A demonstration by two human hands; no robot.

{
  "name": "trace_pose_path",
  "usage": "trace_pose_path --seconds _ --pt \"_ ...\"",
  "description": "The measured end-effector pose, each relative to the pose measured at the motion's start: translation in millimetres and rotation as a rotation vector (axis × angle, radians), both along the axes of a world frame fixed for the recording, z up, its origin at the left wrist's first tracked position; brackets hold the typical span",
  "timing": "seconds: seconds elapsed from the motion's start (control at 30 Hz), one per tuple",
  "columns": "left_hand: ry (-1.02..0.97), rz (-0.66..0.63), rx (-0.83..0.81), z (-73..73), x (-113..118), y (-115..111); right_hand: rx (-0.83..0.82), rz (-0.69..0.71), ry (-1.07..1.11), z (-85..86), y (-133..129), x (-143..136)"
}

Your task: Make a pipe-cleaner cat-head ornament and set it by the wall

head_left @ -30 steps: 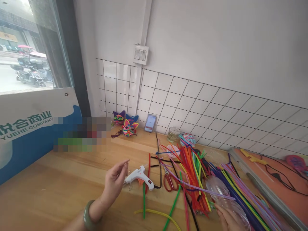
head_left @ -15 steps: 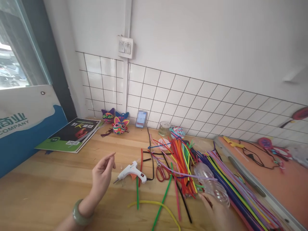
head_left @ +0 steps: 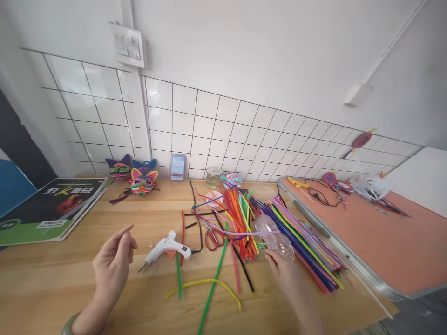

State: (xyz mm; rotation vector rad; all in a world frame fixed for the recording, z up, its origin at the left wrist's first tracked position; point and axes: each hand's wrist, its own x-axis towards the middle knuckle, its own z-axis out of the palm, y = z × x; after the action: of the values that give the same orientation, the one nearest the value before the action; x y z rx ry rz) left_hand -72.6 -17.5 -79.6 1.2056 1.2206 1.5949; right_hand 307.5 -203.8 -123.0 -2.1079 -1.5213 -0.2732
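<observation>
My left hand (head_left: 113, 263) is raised over the table, left of a white hot glue gun (head_left: 169, 249). Its fingers are curled, the thumb lies against the index finger, and nothing shows in them. My right hand (head_left: 284, 272) reaches between a bundle of orange, red and green pipe cleaners (head_left: 240, 223) and clear plastic balls (head_left: 281, 244). The right fingertips are drawn together beside the balls; what they pinch, if anything, is hidden. Red-handled scissors (head_left: 213, 238) lie left of that bundle. A curved yellow pipe cleaner (head_left: 209, 281) and a green pipe cleaner (head_left: 214, 284) lie in front.
A long bundle of purple and blue pipe cleaners (head_left: 300, 246) lies on the right. Along the wall stand colourful cat-face crafts (head_left: 143, 181), a phone (head_left: 178, 167), a glass jar (head_left: 213, 177) and a striped ball (head_left: 232, 180). A magazine (head_left: 59, 204) is at left, an orange board (head_left: 384, 242) at right.
The view has swung to the right, so everything appears farther left. Both hands keep about the same places over the table, and the right fingers stay beside the plastic balls.
</observation>
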Motion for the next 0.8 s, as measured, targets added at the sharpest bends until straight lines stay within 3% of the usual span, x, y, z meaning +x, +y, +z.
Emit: trace_pose_path --seconds 0.2,0.57,0.8 --pt "0.011 0.037 -0.070 -1.2 1 2 0.024 -0.025 -0.017 2.5 -2 6" --pt "-0.022 0.097 -0.089 9.9 3 -1 0.100 -0.294 -0.050 28.9 -31 45" --pt "0.044 0.127 -0.080 14.4 6 -4 0.091 -0.323 -0.055 25.9 -39 47"
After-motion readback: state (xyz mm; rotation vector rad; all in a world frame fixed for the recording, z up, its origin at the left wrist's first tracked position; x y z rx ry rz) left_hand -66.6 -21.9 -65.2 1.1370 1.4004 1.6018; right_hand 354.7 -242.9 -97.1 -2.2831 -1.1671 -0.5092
